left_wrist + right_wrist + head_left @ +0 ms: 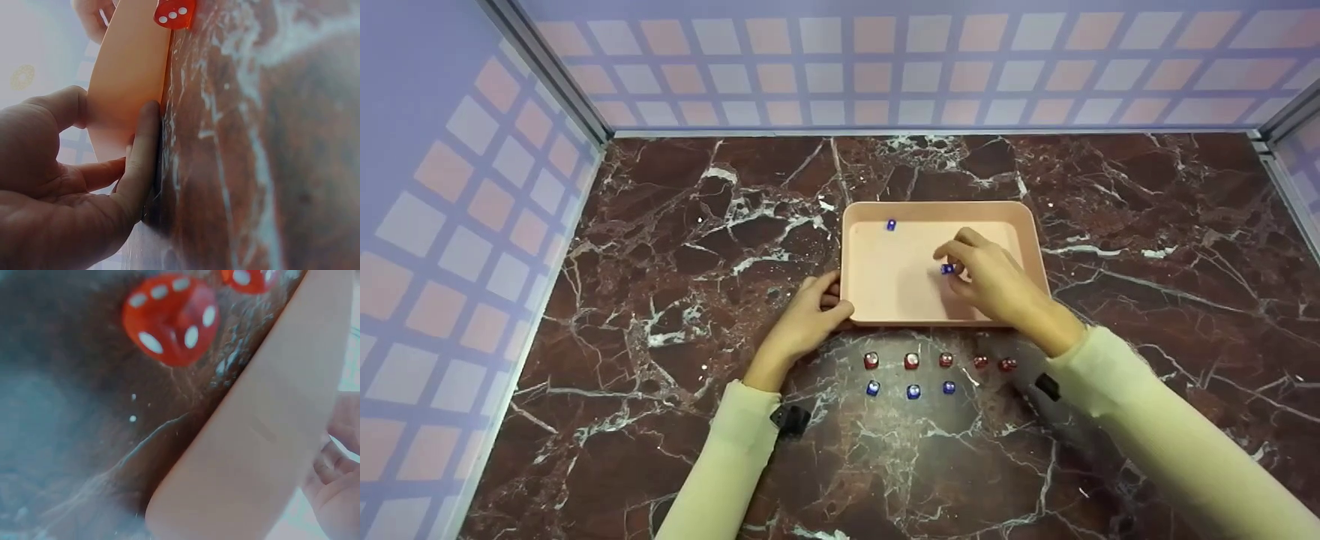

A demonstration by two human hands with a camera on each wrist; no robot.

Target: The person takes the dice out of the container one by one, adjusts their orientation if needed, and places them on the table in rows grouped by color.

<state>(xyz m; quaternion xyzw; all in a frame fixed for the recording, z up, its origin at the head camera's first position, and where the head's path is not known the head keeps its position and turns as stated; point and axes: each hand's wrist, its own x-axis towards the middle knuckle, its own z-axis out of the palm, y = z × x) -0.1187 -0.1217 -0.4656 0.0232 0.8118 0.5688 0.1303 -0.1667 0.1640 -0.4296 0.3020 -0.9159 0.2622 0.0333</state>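
Over the inside of the peach tray (885, 277), my right hand (986, 274) pinches a blue die (947, 268) between thumb and fingers. Another blue die (891, 224) lies in the tray near its back left corner. My left hand (810, 315) grips the tray at its front left corner. The left wrist view shows that hand's fingers (143, 135) against the outside of the tray wall (126, 67). In the right wrist view the tray wall (264, 422) hides part of the right hand (340, 495), and the pinched die is not visible there.
In front of the tray, several red dice (912, 361) form a row. Nearer to me is a row of three blue dice (913, 391). The dark marbled table (697, 262) meets a checked wall (825, 75) at the back and another panel (457, 247) on the left.
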